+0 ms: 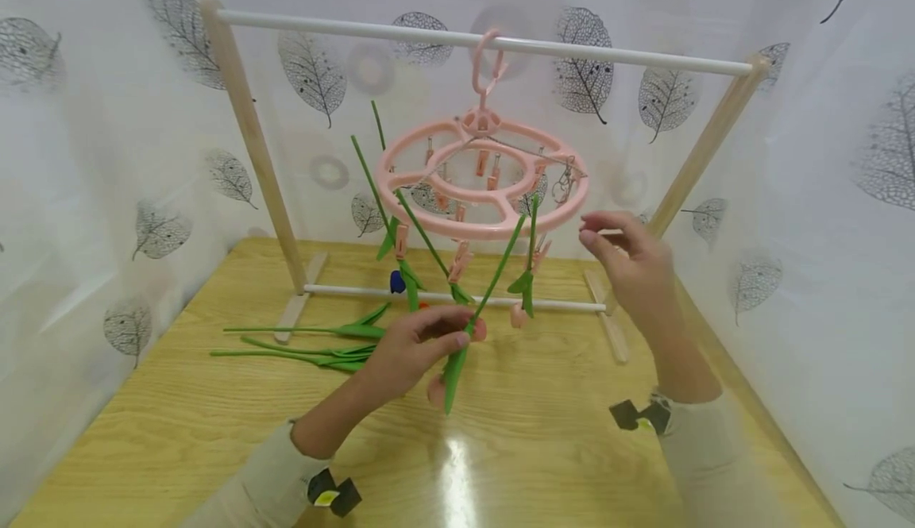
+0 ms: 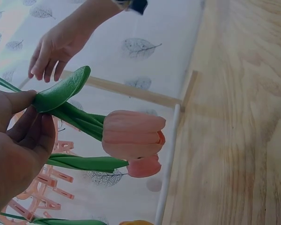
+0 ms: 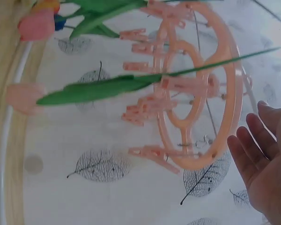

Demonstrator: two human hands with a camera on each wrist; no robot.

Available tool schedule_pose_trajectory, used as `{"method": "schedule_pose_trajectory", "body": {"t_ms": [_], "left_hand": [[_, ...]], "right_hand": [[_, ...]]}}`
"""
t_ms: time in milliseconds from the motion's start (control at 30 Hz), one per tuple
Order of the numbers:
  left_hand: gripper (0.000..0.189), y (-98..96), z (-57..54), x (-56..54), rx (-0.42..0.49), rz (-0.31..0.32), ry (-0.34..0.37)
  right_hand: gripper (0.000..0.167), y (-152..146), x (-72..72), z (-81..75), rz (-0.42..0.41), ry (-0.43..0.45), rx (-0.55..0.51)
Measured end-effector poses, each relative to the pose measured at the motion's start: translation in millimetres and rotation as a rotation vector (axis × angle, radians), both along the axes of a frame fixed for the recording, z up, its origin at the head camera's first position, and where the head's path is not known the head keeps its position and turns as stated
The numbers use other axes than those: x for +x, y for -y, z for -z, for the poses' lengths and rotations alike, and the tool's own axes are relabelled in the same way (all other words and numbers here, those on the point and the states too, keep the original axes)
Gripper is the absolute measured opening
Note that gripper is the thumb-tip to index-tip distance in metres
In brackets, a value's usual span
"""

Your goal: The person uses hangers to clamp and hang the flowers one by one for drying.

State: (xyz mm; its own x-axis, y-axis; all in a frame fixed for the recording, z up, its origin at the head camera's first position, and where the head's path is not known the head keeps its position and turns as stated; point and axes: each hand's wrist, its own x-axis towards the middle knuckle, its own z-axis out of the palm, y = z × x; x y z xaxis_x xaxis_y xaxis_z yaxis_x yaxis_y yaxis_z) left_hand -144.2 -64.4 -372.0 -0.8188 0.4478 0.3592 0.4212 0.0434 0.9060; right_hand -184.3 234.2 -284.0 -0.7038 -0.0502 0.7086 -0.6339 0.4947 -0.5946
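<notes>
My left hand pinches an artificial pink tulip between thumb and fingers, around its green stem and leaf. The bloom points down and the stem rises in front of the pink round clip hanger. To the right of the hanger's ring is my right hand, holding nothing, its fingers slightly bent in the head view. Another pink tulip hangs head down from a clothespin clip on the hanger. More tulips hang at the hanger's left and front, including a dark blue one.
The hanger hooks over the white top bar of a wooden stand. Several green-stemmed flowers lie on the wooden table at the left. A lower white bar crosses near the tabletop. Leaf-print curtains surround the table.
</notes>
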Motion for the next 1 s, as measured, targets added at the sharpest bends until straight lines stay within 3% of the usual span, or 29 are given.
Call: {"method": "schedule_pose_trajectory", "body": {"t_ms": [100,300,500,733,1000], "left_hand": [[0.031,-0.4,-0.2,0.2,0.003,-0.001,0.012],[0.032,-0.9,-0.7,1.5,0.015,0.007,0.042],[0.033,-1.3,-1.0,2.8,0.036,0.030,0.071],[0.033,-1.1,-1.1,3.9,0.040,0.035,0.058],[0.032,-0.7,-2.7,4.8,0.028,0.026,0.043]], "right_hand": [[0.025,-16,-22.0,-15.2,0.055,0.050,0.035],[0.033,-30,-58.2,-39.6,0.067,0.142,0.050],[0.035,-32,-82.7,-49.1,0.050,0.195,0.141],[0.033,-37,-96.3,-52.0,-0.032,0.231,0.219],[0.033,-42,-91.6,-50.5,-0.090,0.275,0.305]]}}
